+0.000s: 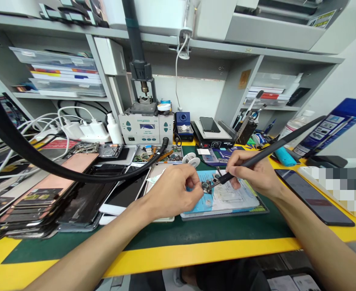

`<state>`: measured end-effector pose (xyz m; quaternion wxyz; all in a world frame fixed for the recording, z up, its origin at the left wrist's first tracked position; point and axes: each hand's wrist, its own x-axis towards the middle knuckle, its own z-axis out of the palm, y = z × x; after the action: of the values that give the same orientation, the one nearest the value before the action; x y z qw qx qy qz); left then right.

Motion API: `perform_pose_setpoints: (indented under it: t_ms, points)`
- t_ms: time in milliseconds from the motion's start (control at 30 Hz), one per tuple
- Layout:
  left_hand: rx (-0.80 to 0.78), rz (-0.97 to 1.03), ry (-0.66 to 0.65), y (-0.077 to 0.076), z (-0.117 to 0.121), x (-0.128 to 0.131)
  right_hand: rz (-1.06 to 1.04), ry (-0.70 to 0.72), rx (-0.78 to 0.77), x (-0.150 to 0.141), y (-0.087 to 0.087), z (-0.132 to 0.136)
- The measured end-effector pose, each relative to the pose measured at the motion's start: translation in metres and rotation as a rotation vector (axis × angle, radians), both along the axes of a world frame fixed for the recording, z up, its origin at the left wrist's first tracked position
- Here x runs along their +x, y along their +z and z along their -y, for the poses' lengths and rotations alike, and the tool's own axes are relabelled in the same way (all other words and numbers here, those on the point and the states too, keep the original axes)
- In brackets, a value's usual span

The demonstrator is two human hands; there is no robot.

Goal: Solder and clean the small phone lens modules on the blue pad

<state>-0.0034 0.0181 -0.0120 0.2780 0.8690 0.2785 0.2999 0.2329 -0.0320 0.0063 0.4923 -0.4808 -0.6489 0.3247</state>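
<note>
Small circuit part (206, 187): it lies on the blue-and-white pad (235, 199), between the two hands. Nearest is the yellow table edge (153, 258), then the green mat (196, 231) with the pad on it. The left hand (173, 186) has its thumb and fingertips together at the part's left side; whether they pinch it, I cannot tell. The right hand (255, 171) is closed around a black-handled tool (269, 151), its thin tip slanting down to the part, though contact is too small to make out. Left of the pad are layered phone parts (44, 194); to the right, a dark phone (314, 198) lies flat. Just beyond the left hand sits a white reel (191, 159), with a tray (182, 154) of small boards behind it. Farther back stand a grey control unit (162, 121) and, to its right, another phone (210, 124) on a flat-topped device (223, 131). Grey shelving (287, 55) rises behind them all
</note>
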Motion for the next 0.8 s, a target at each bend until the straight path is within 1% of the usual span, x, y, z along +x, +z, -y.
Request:
perform_pose_setpoints:
  t_ms: [200, 567, 800]
  points:
    - [-0.002, 0.014, 0.006, 0.0002, 0.0000, 0.0011, 0.020, -0.006, -0.010, 0.0021, -0.0008, 0.0009]
    - [-0.023, 0.001, 0.020, 0.0027, 0.0014, 0.0022, 0.039, -0.026, 0.010, -0.0056, 0.0049, 0.0028]
    - [-0.027, -0.011, 0.017, 0.0018, 0.0021, 0.0018, 0.047, -0.016, 0.014, -0.0039, 0.0030, 0.0027]
